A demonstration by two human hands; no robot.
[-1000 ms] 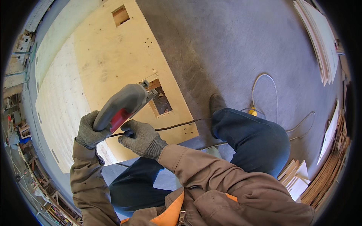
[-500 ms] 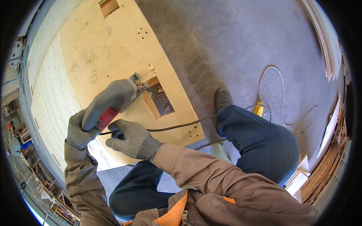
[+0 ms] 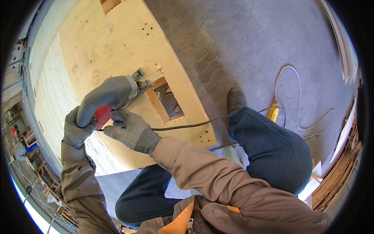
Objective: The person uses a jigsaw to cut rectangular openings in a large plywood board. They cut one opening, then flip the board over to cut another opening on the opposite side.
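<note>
A grey and red jigsaw [image 3: 109,93] is in my left hand [image 3: 78,126], whose gloved fingers wrap round its rear handle. Its front end with the blade sits over the plywood sheet [image 3: 113,50], beside a rectangular cutout [image 3: 161,117]. My gloved right hand [image 3: 130,132] is close against the red underside of the jigsaw, fingers bent but apart. The black power cord [image 3: 183,125] passes behind this hand and runs right across the sheet; I see no grip on it. A thin line runs on the wood ahead of the blade.
Another square opening [image 3: 110,4] lies at the sheet's far end, with small drilled holes [image 3: 147,29] nearer. To the right, a yellow connector [image 3: 274,112] and a pale extension cable [image 3: 298,97] lie on the concrete floor [image 3: 249,43]. Stacked boards [image 3: 339,171] stand at the right edge.
My right hand has moved up and left, from beside the cord to against the jigsaw's red part. The jigsaw and left hand have shifted slightly up and left in view.
</note>
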